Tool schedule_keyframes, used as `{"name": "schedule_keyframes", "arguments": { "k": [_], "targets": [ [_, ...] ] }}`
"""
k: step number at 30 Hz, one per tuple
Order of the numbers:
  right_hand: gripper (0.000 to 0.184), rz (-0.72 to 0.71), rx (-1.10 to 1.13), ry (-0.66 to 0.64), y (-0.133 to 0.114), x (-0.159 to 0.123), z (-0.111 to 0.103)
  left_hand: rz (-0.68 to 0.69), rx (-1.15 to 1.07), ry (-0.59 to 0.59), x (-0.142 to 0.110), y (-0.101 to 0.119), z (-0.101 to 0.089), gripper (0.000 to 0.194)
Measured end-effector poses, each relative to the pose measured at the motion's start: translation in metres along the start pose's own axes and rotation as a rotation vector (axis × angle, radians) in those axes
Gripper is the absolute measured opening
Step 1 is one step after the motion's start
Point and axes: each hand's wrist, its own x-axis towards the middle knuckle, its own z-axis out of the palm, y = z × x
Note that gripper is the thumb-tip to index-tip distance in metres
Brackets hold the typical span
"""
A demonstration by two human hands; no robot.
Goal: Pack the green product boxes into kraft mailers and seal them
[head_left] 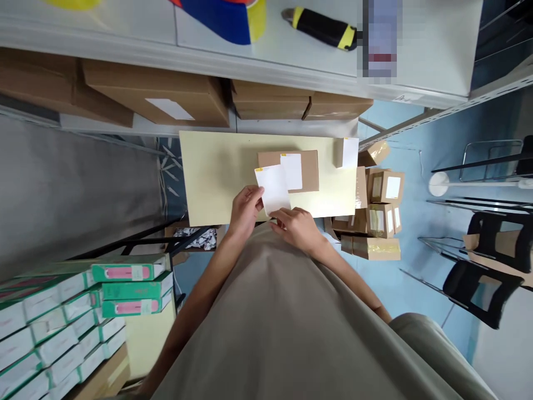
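Between my two hands is a white label sheet (273,188) with a small yellow mark at its top corner. My left hand (245,208) pinches its left edge between thumb and fingers. At the lower right corner, the fingers of my right hand (298,229) close on the same sheet. Behind the sheet, a flat brown cardboard box (310,171) lies on the pale yellow table (216,183). A similar white label (295,172) lies on that box, partly covered by the sheet I hold. A stack of white labels (348,153) stands at the table's right end.
Cardboard boxes (162,91) line the shelf behind the table. Above them, a black and yellow utility knife (325,28) lies on the upper shelf (433,50). Taped cartons (385,216) are piled on the floor at right, near black chairs (483,289). Green and white boxes (133,290) are stacked at lower left.
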Motion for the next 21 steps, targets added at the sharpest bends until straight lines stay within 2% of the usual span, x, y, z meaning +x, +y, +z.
{"name": "schedule_keyframes", "arguments": {
  "k": [2,5,7,10,13,17,21],
  "targets": [
    [0.016,0.065,0.143,0.038,0.018,-0.005,-0.007,0.003,0.027,0.023,-0.003,-0.005,0.010,0.049],
    [0.020,0.240,0.352,0.222,0.052,-0.006,-0.016,-0.005,0.062,0.031,-0.009,-0.011,0.023,0.052],
    [0.021,0.335,0.498,0.299,0.074,-0.001,-0.019,-0.013,0.082,0.023,-0.012,-0.013,0.031,0.054],
    [0.026,0.435,0.741,0.262,0.099,0.007,-0.017,-0.031,0.114,0.013,-0.017,-0.016,0.041,0.056],
    [0.034,0.462,0.890,0.200,0.111,0.010,-0.011,-0.042,0.144,0.014,-0.019,-0.021,0.048,0.055],
    [0.037,0.426,0.909,0.196,0.118,0.008,-0.007,0.016,0.232,0.084,-0.014,-0.032,0.047,0.051],
    [0.036,0.434,0.849,0.198,0.126,0.009,-0.006,0.118,0.374,0.183,0.000,-0.043,0.039,0.047]
  ]
}}
